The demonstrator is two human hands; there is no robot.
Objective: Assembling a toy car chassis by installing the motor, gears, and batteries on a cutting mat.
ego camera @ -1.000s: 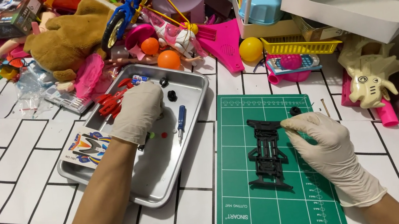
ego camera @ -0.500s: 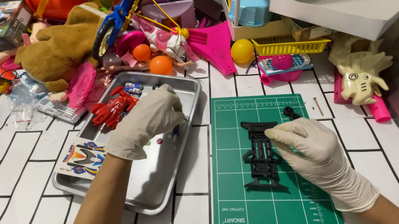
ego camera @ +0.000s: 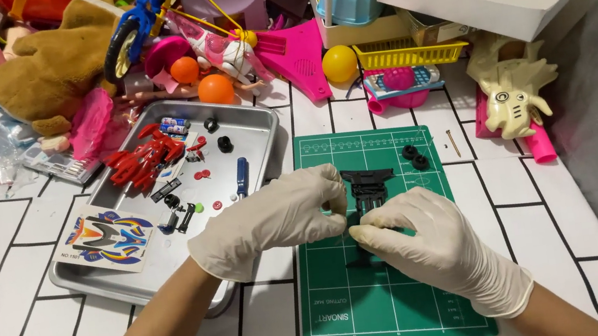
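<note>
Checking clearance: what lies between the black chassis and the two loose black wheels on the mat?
Head view: only bare green cutting mat lies between the black chassis and the two black wheels.

Both hands (ego camera: pixel 353 223) hide most of the black chassis (ego camera: pixel 368 184) — grip unclear.

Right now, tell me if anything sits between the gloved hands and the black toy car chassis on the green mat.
Nothing visible does. The left hand and right hand both touch the black chassis on the green cutting mat. The two small black wheels lie apart, off to its right.
</note>
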